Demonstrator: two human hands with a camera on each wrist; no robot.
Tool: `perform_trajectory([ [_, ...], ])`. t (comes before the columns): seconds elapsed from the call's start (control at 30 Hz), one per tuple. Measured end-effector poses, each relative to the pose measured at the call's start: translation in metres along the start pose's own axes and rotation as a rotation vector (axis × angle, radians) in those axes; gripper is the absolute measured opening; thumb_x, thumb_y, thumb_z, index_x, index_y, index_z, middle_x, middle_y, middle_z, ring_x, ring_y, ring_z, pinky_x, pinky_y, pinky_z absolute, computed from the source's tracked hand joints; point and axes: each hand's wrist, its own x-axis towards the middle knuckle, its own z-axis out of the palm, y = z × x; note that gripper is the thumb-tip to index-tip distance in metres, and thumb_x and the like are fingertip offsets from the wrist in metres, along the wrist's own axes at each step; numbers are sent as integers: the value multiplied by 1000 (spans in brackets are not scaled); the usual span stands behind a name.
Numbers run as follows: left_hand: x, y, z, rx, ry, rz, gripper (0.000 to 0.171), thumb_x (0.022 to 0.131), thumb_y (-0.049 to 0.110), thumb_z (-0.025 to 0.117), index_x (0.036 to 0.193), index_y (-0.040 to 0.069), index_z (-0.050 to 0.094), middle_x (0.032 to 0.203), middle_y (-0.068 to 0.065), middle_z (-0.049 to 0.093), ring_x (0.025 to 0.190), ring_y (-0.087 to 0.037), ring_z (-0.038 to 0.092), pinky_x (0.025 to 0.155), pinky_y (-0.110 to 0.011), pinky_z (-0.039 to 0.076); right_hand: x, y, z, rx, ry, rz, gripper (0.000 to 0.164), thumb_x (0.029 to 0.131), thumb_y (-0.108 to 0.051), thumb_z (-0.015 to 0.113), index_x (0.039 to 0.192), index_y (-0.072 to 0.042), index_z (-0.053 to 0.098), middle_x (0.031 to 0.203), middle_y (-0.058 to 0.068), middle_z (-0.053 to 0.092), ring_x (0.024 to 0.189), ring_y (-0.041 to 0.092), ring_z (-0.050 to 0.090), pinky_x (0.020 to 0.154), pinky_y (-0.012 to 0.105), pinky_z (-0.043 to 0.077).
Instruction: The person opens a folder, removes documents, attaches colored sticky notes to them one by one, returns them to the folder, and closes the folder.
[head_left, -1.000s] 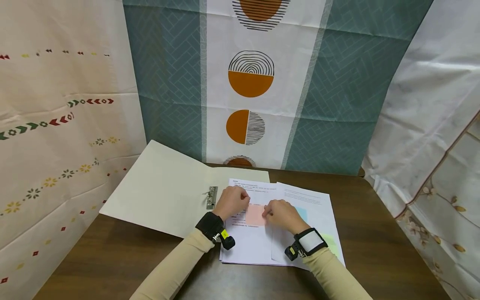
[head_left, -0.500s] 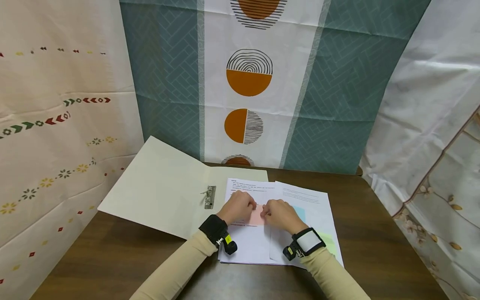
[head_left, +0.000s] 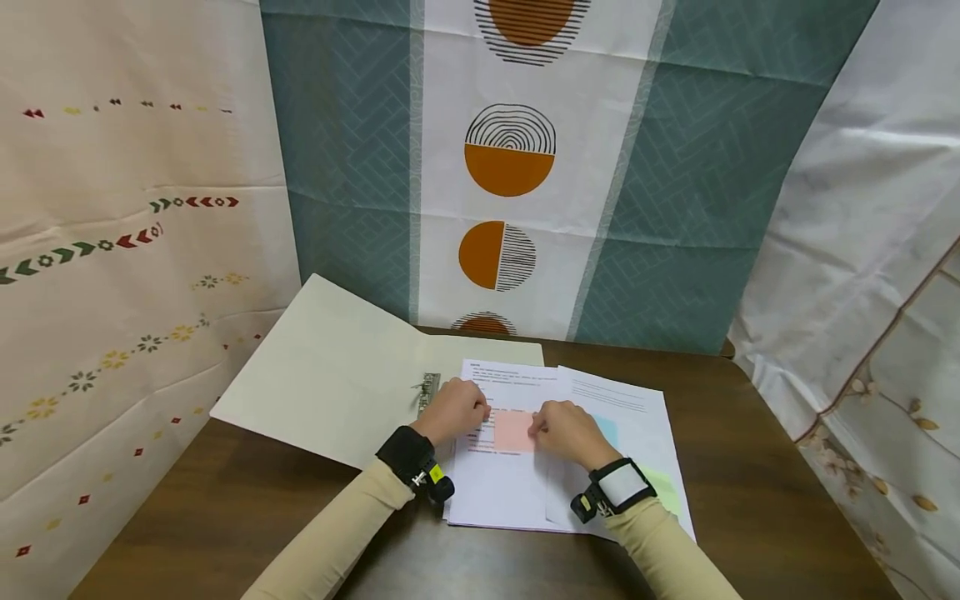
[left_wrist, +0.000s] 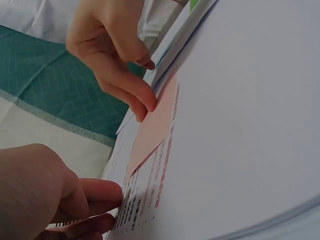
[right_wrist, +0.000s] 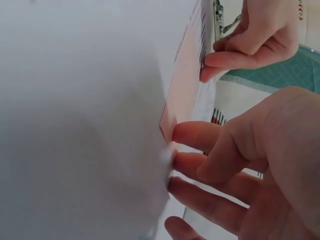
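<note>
A pink sticky note (head_left: 513, 431) lies on the printed sheet (head_left: 495, 496) at the top of a paper stack. My right hand (head_left: 566, 429) touches the note's right side; in the right wrist view its extended fingertips (right_wrist: 186, 134) press at the note's edge. Just left of the note, my left hand (head_left: 452, 410) rests on the printed lines, its fingertips (left_wrist: 112, 194) touching the page and holding nothing. Part of the note's right side is hidden by the right fingers. A second sheet (head_left: 630, 404) overlaps the right part of the stack.
An open cream folder (head_left: 337, 375) with a metal clip (head_left: 427, 387) lies left of the stack, its cover raised against the cloth. Blue (head_left: 607, 428) and green sticky notes (head_left: 663, 490) show on the right sheet. The brown table (head_left: 757, 483) extends to the right.
My left hand first moved right across the pink note, then drew back left off it, uncovering its left part. My right hand stays at the note's right side.
</note>
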Motion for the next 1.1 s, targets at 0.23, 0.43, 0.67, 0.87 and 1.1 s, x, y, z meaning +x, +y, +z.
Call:
perform_trajectory([
  [0.23,2,3,5,-40,53,74,20,103,9,70,102,6,90,101,-8,87,77,-11,63,69,-24,43,2,4,2,10,-5,-29,14,91,-4,79,100,-6,89,122,16,86,104,29,80,77,36,53],
  [0.43,22,3,33,-78,65,134,21,98,8,71,102,11,92,101,-2,89,80,-9,66,71,-23,47,29,47,38,-40,20,-76,11,91,-14,82,95,-18,90,116,4,87,84,11,70,71,30,51],
  [0.67,17,2,35,-115,40,83,20,99,10,71,99,10,91,98,-2,87,73,-10,59,64,-23,42,32,52,44,-61,38,-59,12,90,-13,81,95,-18,91,117,4,88,79,9,66,68,29,48],
  [0.87,-13,-2,2,-114,73,-9,15,101,9,76,100,3,90,90,-7,81,72,-17,56,65,-26,36,8,16,18,-29,56,-64,13,92,-6,78,98,-8,89,119,15,87,89,23,76,69,33,49],
  [1.1,-22,1,-13,-60,41,-96,16,104,13,77,99,4,90,85,-3,76,76,-16,56,68,-26,38,-11,-18,-10,12,17,38,16,94,0,74,98,-6,89,126,14,85,87,19,66,72,31,43],
])
